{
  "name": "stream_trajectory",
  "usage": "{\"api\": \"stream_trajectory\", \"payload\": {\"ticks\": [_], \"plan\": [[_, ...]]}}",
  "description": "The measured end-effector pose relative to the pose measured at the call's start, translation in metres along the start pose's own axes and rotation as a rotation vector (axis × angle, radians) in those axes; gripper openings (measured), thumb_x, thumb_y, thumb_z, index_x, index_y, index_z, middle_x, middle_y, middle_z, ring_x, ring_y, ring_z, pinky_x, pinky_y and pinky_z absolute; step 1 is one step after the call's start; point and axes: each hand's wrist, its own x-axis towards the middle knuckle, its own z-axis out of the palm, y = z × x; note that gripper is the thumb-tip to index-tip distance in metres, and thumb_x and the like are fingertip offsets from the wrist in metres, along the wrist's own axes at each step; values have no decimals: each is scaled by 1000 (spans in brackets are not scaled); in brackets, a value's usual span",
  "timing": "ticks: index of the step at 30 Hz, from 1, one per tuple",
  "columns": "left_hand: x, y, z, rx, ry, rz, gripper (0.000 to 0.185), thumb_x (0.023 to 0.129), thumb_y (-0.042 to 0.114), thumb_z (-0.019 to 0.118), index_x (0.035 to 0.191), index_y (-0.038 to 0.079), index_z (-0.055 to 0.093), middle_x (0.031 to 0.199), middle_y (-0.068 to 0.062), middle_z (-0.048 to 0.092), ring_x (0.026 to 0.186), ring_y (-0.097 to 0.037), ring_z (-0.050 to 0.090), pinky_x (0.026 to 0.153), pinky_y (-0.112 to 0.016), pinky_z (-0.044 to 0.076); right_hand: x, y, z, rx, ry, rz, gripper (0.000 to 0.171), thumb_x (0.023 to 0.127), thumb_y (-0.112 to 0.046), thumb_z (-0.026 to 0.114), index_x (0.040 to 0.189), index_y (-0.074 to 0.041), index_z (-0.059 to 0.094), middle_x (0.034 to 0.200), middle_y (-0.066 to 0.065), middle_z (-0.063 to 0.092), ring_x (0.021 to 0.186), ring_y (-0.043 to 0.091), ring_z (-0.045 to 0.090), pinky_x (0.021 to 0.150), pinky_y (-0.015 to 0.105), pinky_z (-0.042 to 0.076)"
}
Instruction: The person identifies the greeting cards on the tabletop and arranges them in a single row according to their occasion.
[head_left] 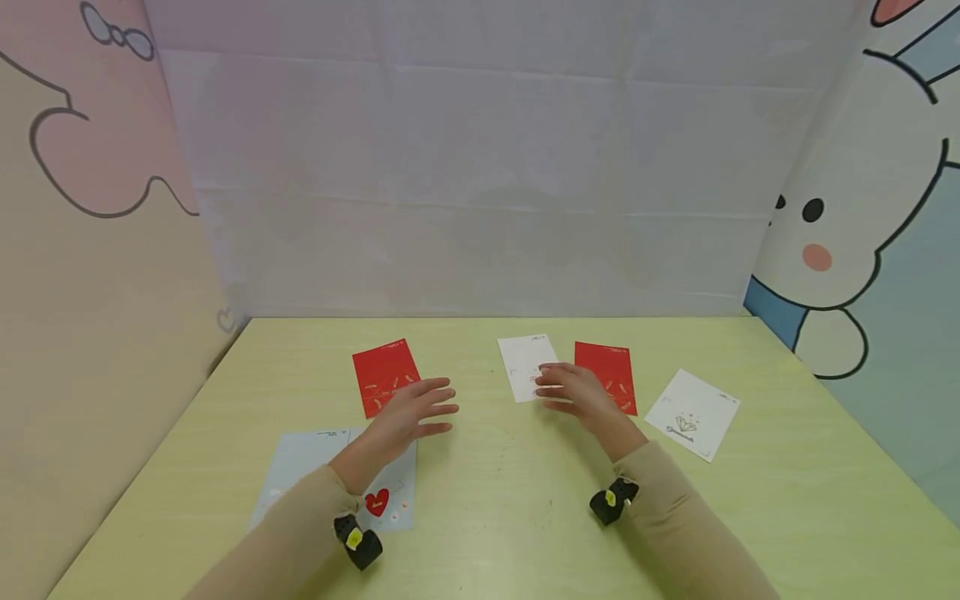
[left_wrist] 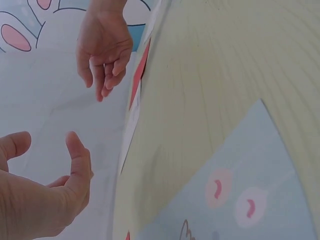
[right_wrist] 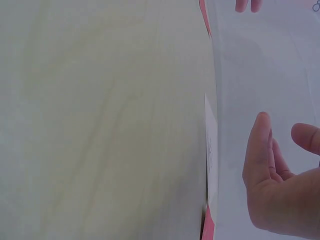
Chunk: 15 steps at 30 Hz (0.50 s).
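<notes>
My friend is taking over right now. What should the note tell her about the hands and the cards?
Left hand: open, holds nothing, hovering over the left red card and the blue sheet.
Right hand: open, nothing in its grip, fingers over the white card, next to the right red card.
Another white card lies far right.
All cards lie flat on the table. Nothing is picked up or stacked yet, so all the handling is left.

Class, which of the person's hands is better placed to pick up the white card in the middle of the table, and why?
Right. The right hand hovers at the white card, its fingertips over the card's edge; the left hand is further off, by a red card.
</notes>
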Motion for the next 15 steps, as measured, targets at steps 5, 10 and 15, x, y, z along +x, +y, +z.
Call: {"api": "stream_trajectory", "payload": {"ticks": [5, 10, 15], "plan": [[14, -4, 8, 13, 27, -30, 50, 89, 20, 53, 130, -2, 36, 125, -18, 42, 107, -34, 48, 79, -35, 46, 5, 2, -9, 11, 17, 10, 43, 91, -16, 48, 126, 7, 39, 116, 23, 49, 93, 23, 56, 75, 29, 47], [24, -5, 16, 71, 13, -25, 53, 89, 21, 53, 131, -4, 34, 125, -19, 41, 108, -34, 47, 79, -36, 46, 11, 3, -18, 27, 52, 20, 44, 91, -17, 47, 127, 7, 37, 117, 23, 47, 92, 23, 58, 78, 31, 46], [34, -7, 21, 181, 21, -13, 55, 87, 25, 56, 131, -3, 36, 124, -17, 44, 109, -32, 46, 83, -36, 43, 16, 2, -26, 4, 99, 49, 43, 92, -17, 46, 127, 6, 38, 118, 23, 47, 86, 19, 59, 78, 31, 46]]}}
